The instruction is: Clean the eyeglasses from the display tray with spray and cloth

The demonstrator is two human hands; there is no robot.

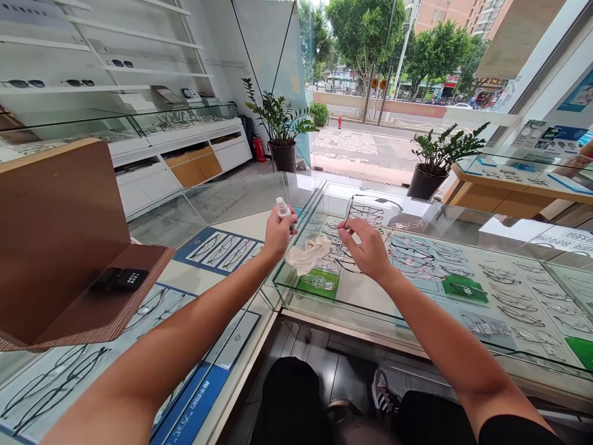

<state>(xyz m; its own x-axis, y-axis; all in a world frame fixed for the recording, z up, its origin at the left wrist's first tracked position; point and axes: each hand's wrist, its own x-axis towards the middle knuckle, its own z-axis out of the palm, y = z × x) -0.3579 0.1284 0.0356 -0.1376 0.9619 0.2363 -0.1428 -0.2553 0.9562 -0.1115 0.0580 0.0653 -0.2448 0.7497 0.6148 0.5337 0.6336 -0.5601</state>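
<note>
My left hand point(278, 232) is wrapped round a small white spray bottle point(282, 207), held upright above the glass counter. My right hand point(364, 242) pinches a thin-framed pair of glasses point(352, 213) over the counter top, its fingertips on the frame. Between the hands, a crumpled cream cloth point(309, 254) lies on the glass. Just below the cloth, a green card point(319, 283) with light-coloured frames shows through the glass.
The glass display counter point(389, 316) holds rows of glasses. A brown box-like stand point(65, 235) with a small black device point(121, 279) is at left. Potted plants point(283, 123) stand by the window, and a person's arm point(579, 162) shows at far right.
</note>
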